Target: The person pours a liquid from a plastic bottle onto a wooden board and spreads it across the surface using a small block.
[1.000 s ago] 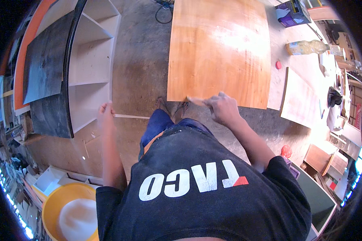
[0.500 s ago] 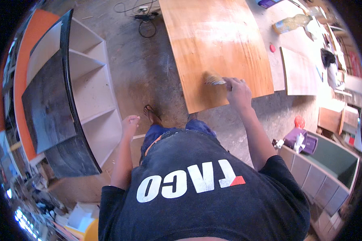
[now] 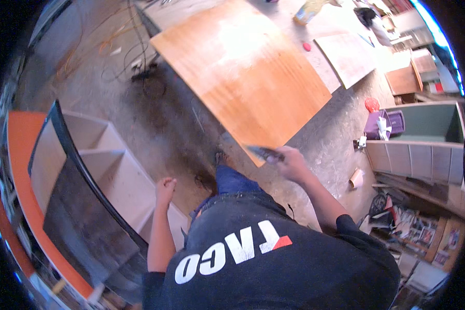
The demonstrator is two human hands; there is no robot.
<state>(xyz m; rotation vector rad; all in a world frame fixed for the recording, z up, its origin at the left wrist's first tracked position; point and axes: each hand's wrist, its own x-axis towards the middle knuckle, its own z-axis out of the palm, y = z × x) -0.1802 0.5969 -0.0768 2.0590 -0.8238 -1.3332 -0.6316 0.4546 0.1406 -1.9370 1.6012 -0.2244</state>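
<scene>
While I watch from above, right hand (image 3: 290, 161) grips a brush (image 3: 263, 153) at the plywood sheet (image 3: 245, 72) corner | left hand (image 3: 165, 188) loosely curled, holding nothing, beside shelf unit (image 3: 101, 168)

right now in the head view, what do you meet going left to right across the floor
orange-edged white shelf unit → empty left hand → right hand gripping a dark brush → purple box → grey-green panelled cabinet

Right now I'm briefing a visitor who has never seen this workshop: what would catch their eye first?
The big orange board lying on the floor at top centre. The right hand holds a brush at its near edge. An orange-sided shelf unit lies at left, by the empty left hand.
</scene>
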